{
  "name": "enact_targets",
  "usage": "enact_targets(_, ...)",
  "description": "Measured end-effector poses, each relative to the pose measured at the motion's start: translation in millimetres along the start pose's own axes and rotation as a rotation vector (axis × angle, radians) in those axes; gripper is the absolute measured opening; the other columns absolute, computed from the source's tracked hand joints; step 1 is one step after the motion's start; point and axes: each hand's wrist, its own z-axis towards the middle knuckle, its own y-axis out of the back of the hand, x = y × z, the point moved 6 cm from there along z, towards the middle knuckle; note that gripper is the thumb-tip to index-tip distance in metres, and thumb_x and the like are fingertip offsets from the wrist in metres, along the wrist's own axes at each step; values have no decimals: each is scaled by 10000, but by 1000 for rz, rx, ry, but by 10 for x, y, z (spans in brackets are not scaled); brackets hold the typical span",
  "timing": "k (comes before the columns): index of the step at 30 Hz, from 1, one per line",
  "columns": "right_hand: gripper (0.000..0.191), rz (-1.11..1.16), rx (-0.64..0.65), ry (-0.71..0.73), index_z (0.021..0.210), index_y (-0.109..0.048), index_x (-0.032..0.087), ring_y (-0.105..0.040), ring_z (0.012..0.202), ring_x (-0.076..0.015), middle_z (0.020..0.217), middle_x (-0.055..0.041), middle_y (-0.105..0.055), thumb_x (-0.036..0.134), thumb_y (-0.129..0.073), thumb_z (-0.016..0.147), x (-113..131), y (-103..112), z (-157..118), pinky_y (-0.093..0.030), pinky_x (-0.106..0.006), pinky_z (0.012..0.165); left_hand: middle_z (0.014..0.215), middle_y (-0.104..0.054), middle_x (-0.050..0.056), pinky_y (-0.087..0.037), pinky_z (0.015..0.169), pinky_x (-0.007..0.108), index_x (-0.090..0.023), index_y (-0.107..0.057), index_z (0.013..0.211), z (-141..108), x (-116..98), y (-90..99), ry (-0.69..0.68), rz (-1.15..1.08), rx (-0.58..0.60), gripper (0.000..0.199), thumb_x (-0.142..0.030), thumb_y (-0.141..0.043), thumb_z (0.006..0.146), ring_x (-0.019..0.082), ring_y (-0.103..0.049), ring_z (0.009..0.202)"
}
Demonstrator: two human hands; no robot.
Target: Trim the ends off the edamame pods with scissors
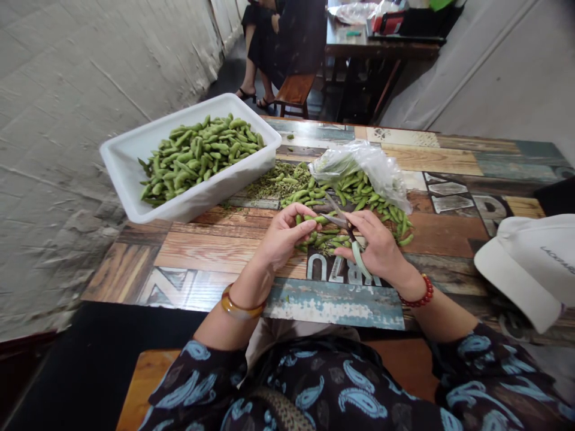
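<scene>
Bean pod [321,219], with scissors [345,224].
Pod pinched by left hand [286,235], thumb to forefinger, end projecting rightward; right hand [376,244] half-curled about scissors.

Bare table [211,245] is left open for passage beside the left hand [287,232], on its outer side; farther out and ahead, the way is blocked by the high-walled tub [202,196]. Between the hands, the gap is crossed by spread scissors [358,254]. Ahead of the right hand [377,245], low passage is obstructed by pods [390,215] and a bag [380,170]; to its right, open tabletop is bounded by a cap [530,257].
</scene>
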Motion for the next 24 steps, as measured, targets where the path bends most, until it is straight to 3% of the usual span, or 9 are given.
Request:
enact_targets(4, 668, 2, 26, 1, 1405, -509, 207, -635, 1067, -304, 1171, -155, -624, 472, -731, 833, 3, -30, -5, -566, -483, 922, 714, -665, -5, -385, 510, 173, -168, -631, 837, 1, -6, -26, -34, 7, 29, 287, -326, -830, 704, 78, -562, 598)
enact_targets(9, 661, 18, 30, 30, 1387, -518, 187, -638, 1058, -301, 1169, -163, -630, 457, -742, 827, 16, -37, -8, -569, -475, 913, 717, -655, -7, -389, 524, 184, -161, -653, 810, -2, -22, -42, -68, 42, 50, 255, -312, -833, 709, 70, -529, 583)
enact_targets(19, 540, 18, 75, -8, 1342, -564, 210, -684, 941, -264, 1139, -140, -681, 451, -690, 875, 2, -41, -49, -600, -400, 820, 674, -599, -23, -371, 494, 177, -168, -655, 839, 3, 13, 12, -19, 3, 13, 301, -342, -843, 681, 68, -512, 569)
enact_targets(21, 523, 0, 69, -14, 1336, -567, 211, -683, 949, -265, 1119, -133, -688, 455, -675, 886, -9, -40, -48, -595, -401, 839, 659, -577, -31, -348, 470, 172, -172, -631, 833, 11, -12, 51, -13, -48, -14, 292, -328, -831, 689, 58, -486, 538)
enact_targets(24, 513, -36, 12, -17, 1326, -571, 197, -677, 921, -260, 1054, -124, -687, 462, -659, 896, -41, -7, -40, -589, -401, 831, 804, -638, -2, -407, 507, 176, -185, -567, 821, 27, -121, 190, -57, -171, -113, 272, -287, -787, 697, 80, -564, 626)
